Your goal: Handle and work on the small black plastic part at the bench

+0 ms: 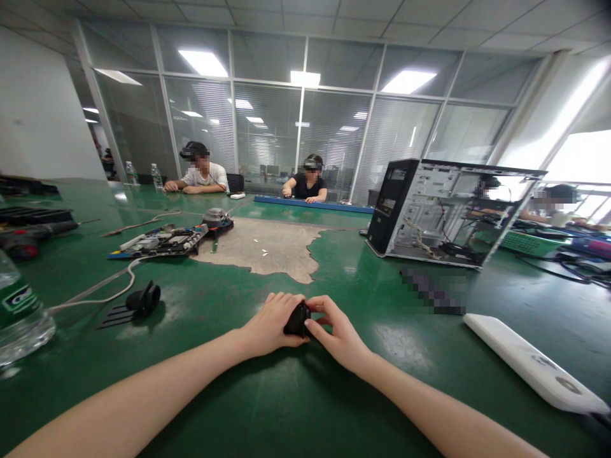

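Note:
In the middle of the head view, a small black part (296, 320) sits between my two hands, just above or on the green table (286, 407); its exact kind is hidden by the fingers. My left hand (273, 321) wraps round it from the left, thumb below and fingers over the top. From the right, my right hand (337, 331) pinches its edge with thumb and fingertips. A black part with a round ring and flat prongs (143, 300) lies apart, to the left of my left hand.
Farther left are a circuit board (165, 242), a fan-like cooler (217, 218), a power drill (33, 235) and a water bottle (21, 312). An open computer case (443, 213) stands at right, near a white power bank-like device (534, 362). Several people sit around the table.

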A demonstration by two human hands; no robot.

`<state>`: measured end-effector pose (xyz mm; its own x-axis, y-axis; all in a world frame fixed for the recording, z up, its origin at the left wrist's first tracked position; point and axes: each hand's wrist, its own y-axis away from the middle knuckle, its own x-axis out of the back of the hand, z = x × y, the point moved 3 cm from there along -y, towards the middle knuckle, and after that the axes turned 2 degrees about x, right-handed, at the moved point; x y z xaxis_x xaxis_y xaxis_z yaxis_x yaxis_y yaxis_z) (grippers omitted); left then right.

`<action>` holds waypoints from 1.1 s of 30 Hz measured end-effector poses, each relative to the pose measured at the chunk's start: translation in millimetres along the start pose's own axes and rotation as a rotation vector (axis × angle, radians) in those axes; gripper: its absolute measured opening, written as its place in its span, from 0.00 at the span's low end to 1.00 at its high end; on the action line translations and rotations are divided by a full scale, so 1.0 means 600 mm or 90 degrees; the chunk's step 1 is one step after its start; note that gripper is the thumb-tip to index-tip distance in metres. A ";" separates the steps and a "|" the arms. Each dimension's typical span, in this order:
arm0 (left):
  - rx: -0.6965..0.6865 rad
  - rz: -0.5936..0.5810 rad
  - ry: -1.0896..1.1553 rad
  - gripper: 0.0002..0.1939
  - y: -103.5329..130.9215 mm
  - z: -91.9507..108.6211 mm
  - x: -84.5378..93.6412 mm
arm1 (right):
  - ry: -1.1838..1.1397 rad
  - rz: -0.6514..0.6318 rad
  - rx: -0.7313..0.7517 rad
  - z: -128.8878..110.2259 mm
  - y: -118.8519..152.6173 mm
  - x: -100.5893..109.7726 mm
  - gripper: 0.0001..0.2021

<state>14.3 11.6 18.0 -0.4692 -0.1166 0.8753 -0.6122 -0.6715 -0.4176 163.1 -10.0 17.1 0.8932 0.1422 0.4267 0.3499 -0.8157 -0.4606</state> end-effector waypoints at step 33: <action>-0.001 0.000 -0.001 0.32 0.001 0.001 0.000 | 0.030 0.012 0.048 -0.009 0.001 0.004 0.07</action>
<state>14.4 11.0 17.8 -0.4688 -0.1175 0.8755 -0.6128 -0.6706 -0.4181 164.0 -12.8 22.0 0.8864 0.0990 0.4522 0.3547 -0.7730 -0.5260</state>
